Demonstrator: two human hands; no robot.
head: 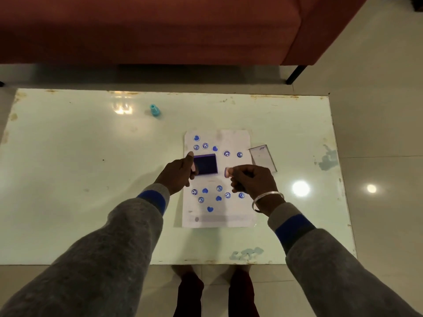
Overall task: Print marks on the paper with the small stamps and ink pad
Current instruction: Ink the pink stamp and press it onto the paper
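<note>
A teal stamp [155,110] is stood alone far back on the surface [68,156], and a clear lid [263,157] is laid just right of the paper [231,143]. The ink pad [205,164] on the paper is partly covered by the left hand [177,176], closed around a pinkish stamp [194,167], mostly hidden. A second pink stamp [227,172] is pinched in the right hand [254,180], its inked face turned left, axis roughly level.

No legible text (stamped icons only)

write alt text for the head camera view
Two hands work over a stamped paper on a pale table: the left hand steadies a blue ink pad on the sheet, the right hand holds a small stamp beside it. A teal stamp stands apart, far left.
</note>
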